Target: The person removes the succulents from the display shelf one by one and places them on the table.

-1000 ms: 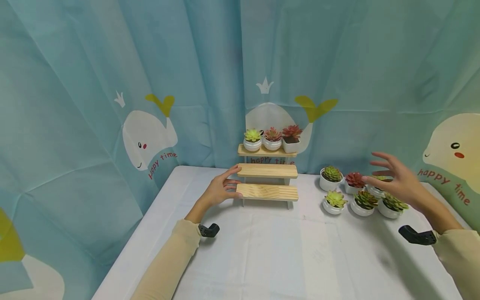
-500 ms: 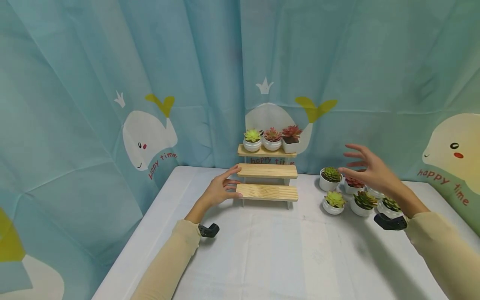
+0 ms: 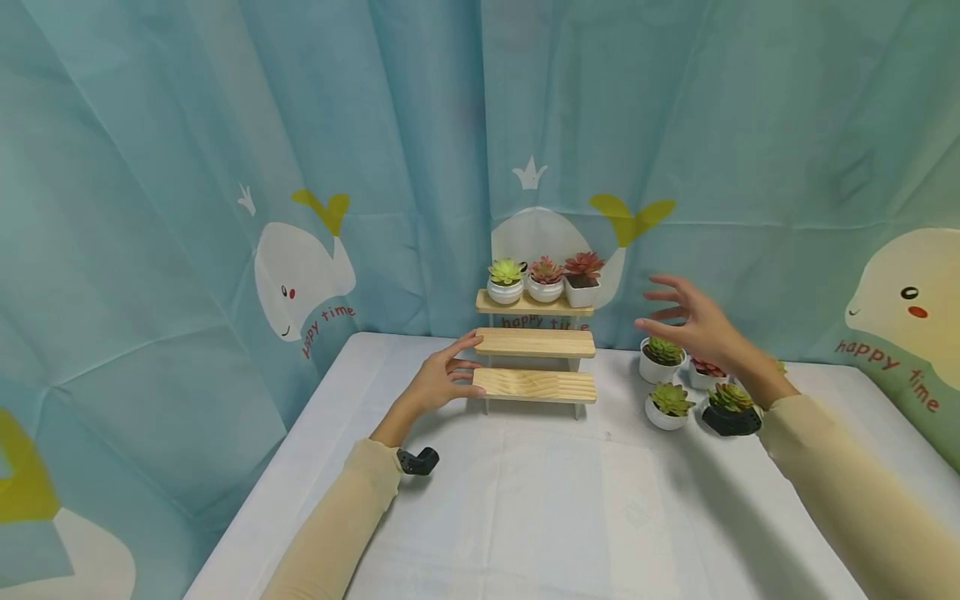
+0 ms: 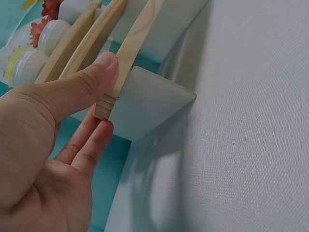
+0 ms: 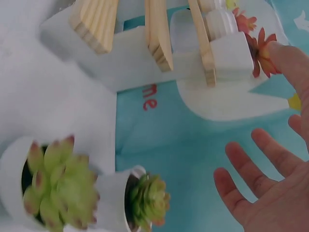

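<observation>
A three-tier wooden shelf stand (image 3: pixel 535 385) on pale side supports stands at the back of the table. My left hand (image 3: pixel 437 382) is at its left end, and in the left wrist view thumb and fingers pinch the end of the lowest board (image 4: pixel 126 58). On the top board sit potted succulents: a yellow-green one (image 3: pixel 506 280), a pinkish one (image 3: pixel 546 278) and a red one (image 3: pixel 583 280) in a square pot. My right hand (image 3: pixel 701 327) hovers with spread fingers, holding nothing, above a dark green potted succulent (image 3: pixel 663 360) and to the right of the stand.
More white-potted succulents stand at the right: a light green one (image 3: pixel 669 405), a red one (image 3: pixel 707 375) partly covered by my arm, and a green one (image 3: pixel 730 400) behind the wrist camera. A blue whale-print curtain (image 3: pixel 420 167) hangs behind the white table (image 3: pixel 525 500).
My right hand has moved left and slightly up, from over the right-hand pots toward the stand, its fingers still spread. The left hand and the stand have stayed in place.
</observation>
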The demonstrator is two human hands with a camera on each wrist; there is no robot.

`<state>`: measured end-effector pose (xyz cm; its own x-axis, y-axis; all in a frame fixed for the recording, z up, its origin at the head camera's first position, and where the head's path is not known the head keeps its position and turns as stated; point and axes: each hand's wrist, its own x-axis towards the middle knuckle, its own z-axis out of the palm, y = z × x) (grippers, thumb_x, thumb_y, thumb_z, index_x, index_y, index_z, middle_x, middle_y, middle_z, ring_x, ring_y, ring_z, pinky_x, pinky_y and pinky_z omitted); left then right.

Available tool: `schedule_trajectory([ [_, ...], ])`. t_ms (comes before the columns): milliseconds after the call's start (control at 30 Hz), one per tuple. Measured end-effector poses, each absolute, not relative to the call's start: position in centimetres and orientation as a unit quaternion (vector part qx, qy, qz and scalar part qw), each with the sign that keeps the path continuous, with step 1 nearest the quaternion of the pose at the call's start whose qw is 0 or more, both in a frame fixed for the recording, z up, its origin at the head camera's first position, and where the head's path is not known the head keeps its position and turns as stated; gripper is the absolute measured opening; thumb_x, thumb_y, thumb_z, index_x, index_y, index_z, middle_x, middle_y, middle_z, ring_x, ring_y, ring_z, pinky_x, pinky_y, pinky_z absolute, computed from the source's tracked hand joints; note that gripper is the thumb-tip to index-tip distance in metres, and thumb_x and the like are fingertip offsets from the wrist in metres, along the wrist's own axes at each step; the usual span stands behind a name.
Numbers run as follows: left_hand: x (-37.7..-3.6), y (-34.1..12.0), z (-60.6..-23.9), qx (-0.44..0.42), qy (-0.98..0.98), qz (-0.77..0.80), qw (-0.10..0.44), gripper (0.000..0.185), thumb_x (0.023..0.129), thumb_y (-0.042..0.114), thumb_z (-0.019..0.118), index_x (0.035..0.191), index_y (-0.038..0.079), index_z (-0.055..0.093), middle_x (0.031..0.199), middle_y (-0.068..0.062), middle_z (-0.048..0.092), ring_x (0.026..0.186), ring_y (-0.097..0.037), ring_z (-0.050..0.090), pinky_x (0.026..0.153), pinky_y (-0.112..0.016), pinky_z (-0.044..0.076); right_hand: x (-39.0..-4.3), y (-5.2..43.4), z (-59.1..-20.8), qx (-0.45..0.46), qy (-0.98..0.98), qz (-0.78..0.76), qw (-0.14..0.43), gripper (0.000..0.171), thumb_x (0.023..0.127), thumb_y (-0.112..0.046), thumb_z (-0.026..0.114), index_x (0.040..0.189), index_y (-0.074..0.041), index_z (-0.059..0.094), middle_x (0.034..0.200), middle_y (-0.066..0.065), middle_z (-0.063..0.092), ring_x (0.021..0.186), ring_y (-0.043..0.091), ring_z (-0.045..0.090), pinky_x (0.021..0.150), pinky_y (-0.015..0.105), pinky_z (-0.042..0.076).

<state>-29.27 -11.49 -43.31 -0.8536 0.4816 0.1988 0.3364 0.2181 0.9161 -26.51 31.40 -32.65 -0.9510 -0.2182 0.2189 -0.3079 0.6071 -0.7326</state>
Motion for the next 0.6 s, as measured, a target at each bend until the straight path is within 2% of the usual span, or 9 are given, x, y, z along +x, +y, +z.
schedule_trajectory([
  [200, -29.2, -11.4, -43.3, 0.265, 0.776, 0.569, 0.064, 0.09, 0.081, -0.002, 0.085, 0.158, 0.012, 0.042, 0.17, 0.002, 0.022, 0.129, -0.033, 0.059, 0.106, -0.043, 0.054, -27.6, 29.5, -32.9, 0.149, -0.892, 0.425, 0.043, 0.089, 0.095, -0.04, 0.075, 0.164, -0.017, 0.023, 0.156, 0.021, 0.043, 0.13, 0.045, 0.054, 0.097, 0.066, 0.051],
  [400, -29.2, -11.4, -43.2, 0.262, 0.774, 0.573, 0.068, 0.091, 0.08, -0.003, 0.086, 0.158, 0.013, 0.042, 0.17, 0.004, 0.023, 0.13, -0.033, 0.059, 0.105, -0.041, 0.054, -28.8, 27.7, -33.4, 0.167, -0.877, 0.447, 0.05, 0.084, 0.096, -0.034, 0.076, 0.162, -0.016, 0.029, 0.154, 0.021, 0.046, 0.128, 0.046, 0.054, 0.101, 0.065, 0.049],
  [600, -29.2, -11.5, -43.3, 0.258, 0.774, 0.573, 0.068, 0.09, 0.081, -0.002, 0.085, 0.158, 0.014, 0.042, 0.17, 0.005, 0.023, 0.129, -0.032, 0.059, 0.105, -0.041, 0.054, -29.8, 26.5, -33.9, 0.174, -0.864, 0.468, 0.065, 0.084, 0.096, -0.026, 0.077, 0.163, -0.014, 0.028, 0.153, 0.025, 0.046, 0.127, 0.049, 0.054, 0.102, 0.066, 0.048],
])
